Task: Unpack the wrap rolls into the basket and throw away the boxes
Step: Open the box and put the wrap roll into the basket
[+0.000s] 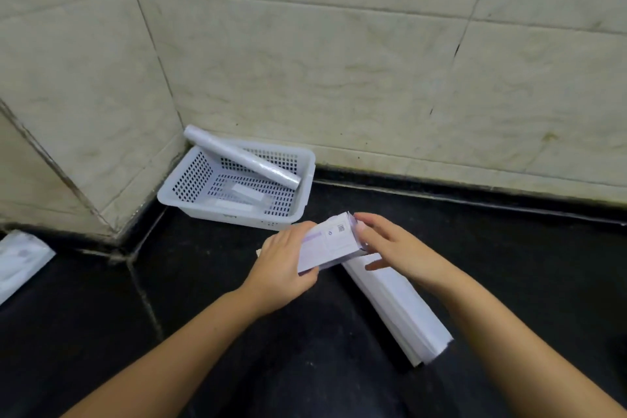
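A white perforated basket [176,195] sits in the corner on the black counter. One clear wrap roll [242,158] leans across it, its upper end over the back left rim. My left hand [283,263] grips a white and lilac wrap box [330,243] around its left part. At the box's right end my right hand [390,246] has its fingers on the end flap. A second long white box [403,309] lies on the counter below the held one, reaching toward the lower right.
Beige tiled walls meet in a corner behind the basket. Another white package [18,261] lies at the left edge of the counter. A small white label or slip [246,195] rests on the basket floor.
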`<state>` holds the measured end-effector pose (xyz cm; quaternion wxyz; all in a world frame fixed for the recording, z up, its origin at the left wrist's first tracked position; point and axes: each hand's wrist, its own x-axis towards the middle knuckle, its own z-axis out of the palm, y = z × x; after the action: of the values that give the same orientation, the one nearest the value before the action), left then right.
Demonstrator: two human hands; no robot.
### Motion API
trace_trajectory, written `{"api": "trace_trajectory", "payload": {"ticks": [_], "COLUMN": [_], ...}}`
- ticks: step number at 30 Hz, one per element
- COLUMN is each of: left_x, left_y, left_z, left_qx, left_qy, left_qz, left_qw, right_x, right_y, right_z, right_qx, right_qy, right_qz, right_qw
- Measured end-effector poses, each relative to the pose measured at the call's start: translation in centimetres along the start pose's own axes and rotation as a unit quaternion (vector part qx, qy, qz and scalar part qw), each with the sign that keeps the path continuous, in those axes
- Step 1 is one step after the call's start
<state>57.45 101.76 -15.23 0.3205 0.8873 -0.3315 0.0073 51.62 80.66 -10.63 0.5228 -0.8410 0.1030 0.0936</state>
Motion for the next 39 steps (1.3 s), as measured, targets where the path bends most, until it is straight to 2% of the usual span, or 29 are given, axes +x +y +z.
{"api": "trace_trajectory", "payload": {"ticks": [6, 11, 17, 21, 24, 28, 31, 34, 36, 38, 39], "left_x": [1.5, 2.7, 3.4, 4.3, 5.0, 5.2, 4.7, 4.2, 3.9, 3.6, 3.5], "left_y": [2.9, 4.2, 4.5, 4.3, 4.4, 3.8, 3.5, 4.2, 4.5, 4.4, 4.3], "left_z": [-1.2, -1.8, -2.4, -2.8, -2.6, -3.1, -3.6, -4.0, -4.0, -3.8, -3.7], "left_qx": [0.025, -0.001, 0.057, 0.096, 0.097, -0.004, -0.109, -0.180, -0.206, -0.211, -0.207], "left_qy": [0.007, 0.041, 0.032, 0.018, 0.006, 0.005, -0.008, -0.021, -0.031, -0.042, -0.045], "left_qz": [0.051, 0.053, 0.104, 0.144, 0.144, 0.088, 0.061, 0.040, 0.032, 0.027, 0.024], "left_qw": [0.998, 0.998, 0.992, 0.985, 0.985, 0.996, 0.992, 0.983, 0.978, 0.976, 0.977], "right_x": [-1.3, -1.8, -1.7, -1.4, -1.1, -1.1, -1.4, -1.3, -1.4, -1.8, -2.2], "right_y": [-2.0, -2.9, -3.4, -3.4, -3.7, -3.4, -2.8, -2.1, -1.8, -1.9, -2.2], "right_z": [0.0, -1.3, -1.6, -1.8, -2.0, -3.6, -4.7, -4.3, -4.0, -4.0, -4.1], "right_qx": [0.009, 0.044, -0.026, -0.032, -0.022, 0.101, 0.187, 0.221, 0.164, 0.007, -0.083], "right_qy": [0.017, 0.008, 0.019, 0.020, 0.026, 0.022, 0.011, 0.055, 0.105, 0.156, 0.176], "right_qz": [-0.058, -0.062, -0.064, -0.055, -0.054, -0.059, -0.073, -0.065, -0.060, -0.101, -0.142], "right_qw": [0.998, 0.997, 0.997, 0.998, 0.998, 0.993, 0.980, 0.972, 0.979, 0.982, 0.971]}}
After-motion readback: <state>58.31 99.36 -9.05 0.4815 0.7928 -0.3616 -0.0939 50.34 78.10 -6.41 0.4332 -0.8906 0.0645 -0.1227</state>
